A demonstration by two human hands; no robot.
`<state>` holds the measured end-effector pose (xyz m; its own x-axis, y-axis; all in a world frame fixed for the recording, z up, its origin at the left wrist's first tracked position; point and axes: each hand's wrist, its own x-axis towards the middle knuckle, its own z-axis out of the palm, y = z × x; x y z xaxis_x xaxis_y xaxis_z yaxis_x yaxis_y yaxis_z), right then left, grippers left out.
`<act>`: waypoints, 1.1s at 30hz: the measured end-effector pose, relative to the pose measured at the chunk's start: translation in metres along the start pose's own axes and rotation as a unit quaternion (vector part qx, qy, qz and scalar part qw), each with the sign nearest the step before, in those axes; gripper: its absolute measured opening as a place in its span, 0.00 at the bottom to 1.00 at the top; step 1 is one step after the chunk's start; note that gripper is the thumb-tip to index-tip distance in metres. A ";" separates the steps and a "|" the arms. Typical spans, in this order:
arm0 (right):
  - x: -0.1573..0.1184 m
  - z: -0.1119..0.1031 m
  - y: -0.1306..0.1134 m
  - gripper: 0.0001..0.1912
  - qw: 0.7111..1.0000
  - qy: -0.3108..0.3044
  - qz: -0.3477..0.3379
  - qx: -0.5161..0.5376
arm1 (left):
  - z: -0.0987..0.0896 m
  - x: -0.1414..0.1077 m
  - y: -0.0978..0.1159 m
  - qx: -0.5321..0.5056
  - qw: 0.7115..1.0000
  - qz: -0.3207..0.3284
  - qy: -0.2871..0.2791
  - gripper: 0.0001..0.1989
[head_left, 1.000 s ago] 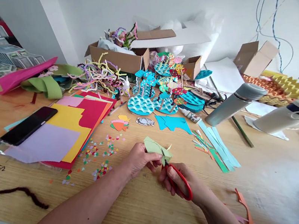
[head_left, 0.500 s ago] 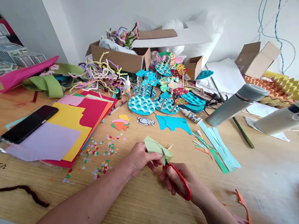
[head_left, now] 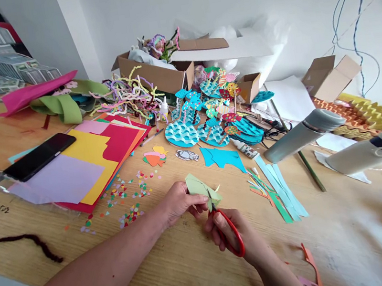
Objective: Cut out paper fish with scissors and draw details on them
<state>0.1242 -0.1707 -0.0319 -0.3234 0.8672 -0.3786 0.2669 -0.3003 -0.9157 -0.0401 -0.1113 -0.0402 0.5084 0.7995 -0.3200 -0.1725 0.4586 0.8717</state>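
Grey flask (head_left: 290, 141) near a white bottle (head_left: 356, 155), cardboard box (head_left: 333, 78) behind, black phone (head_left: 40, 157) well apart

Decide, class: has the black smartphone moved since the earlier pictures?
No. The black smartphone lies in the same place against the yellow paper sheet; both have shifted slightly right together in the picture.

The left hand (head_left: 179, 205) is bare, with the thumb and fingers uncovered. The left wrist (head_left: 162, 215) is likewise bare and narrower than the adjoining section. The left forearm (head_left: 90, 284) is uncovered up to the edge of view and tapers from a broad elbow end toward the wrist. One small, round, dark spot (head_left: 113, 275) marks its surface. The right hand (head_left: 229, 233) is bare. The right forearm (head_left: 278, 269) is uncovered down to the lower edge of view.
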 end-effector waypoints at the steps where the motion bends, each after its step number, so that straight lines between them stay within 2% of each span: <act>1: 0.000 0.000 0.000 0.34 1.000 0.000 0.001 0.001 | 0.000 0.000 0.000 0.000 1.000 0.000 0.000 0.12; 16: 0.000 -0.001 0.006 0.33 1.000 0.005 -0.004 0.003 | -0.002 0.000 0.002 -0.021 1.000 -0.002 0.006 0.15; 33: 0.000 0.000 -0.002 0.34 1.000 0.000 0.007 0.002 | 0.000 0.000 0.002 -0.018 1.000 0.001 0.005 0.12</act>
<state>0.1235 -0.1704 -0.0299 -0.3198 0.8626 -0.3919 0.2684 -0.3142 -0.9106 -0.0403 -0.1102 -0.0387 0.4999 0.8041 -0.3219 -0.2048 0.4708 0.8581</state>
